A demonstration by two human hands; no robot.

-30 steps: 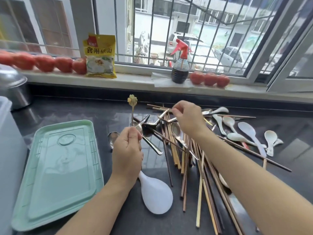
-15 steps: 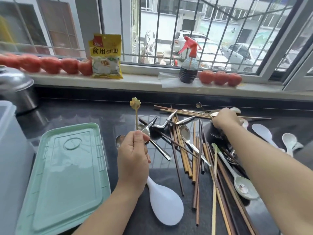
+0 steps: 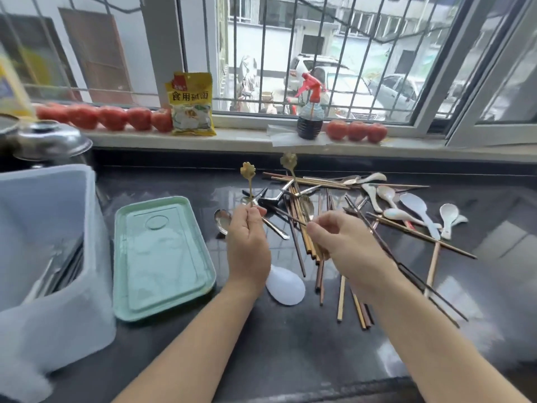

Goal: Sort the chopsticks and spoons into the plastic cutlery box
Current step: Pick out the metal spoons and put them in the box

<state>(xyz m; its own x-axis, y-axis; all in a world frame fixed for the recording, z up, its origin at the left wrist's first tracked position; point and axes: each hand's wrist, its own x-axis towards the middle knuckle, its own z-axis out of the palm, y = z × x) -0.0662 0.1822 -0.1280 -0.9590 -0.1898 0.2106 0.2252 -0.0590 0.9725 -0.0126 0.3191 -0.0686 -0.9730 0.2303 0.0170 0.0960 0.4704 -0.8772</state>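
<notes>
Chopsticks (image 3: 302,228) of brown wood and pale bamboo are lying in a loose heap with steel and white ceramic spoons (image 3: 406,207) across the dark glossy table (image 3: 290,344), right of centre in the frame. At centre, the left hand (image 3: 247,242) is pinching the thin stem of a small gold spoon with a flower-shaped end (image 3: 248,170) and holding it upright. Just to its right, the right hand (image 3: 340,239) is gripping a second gold flower-ended spoon (image 3: 288,162), which is tilting toward the upper left and looking blurred. A white plastic rice paddle (image 3: 286,287) is lying flat on the table between the two wrists. The translucent plastic cutlery box (image 3: 49,257) is standing at the left edge of the frame, with dark utensils showing inside. A mint-green plastic lid (image 3: 159,257) is resting flat beside it. Along the windowsill at the top, red tomatoes (image 3: 113,119), a yellow printed packet (image 3: 191,104) and a dark spray bottle with a red trigger (image 3: 309,112) are sitting in a row.
</notes>
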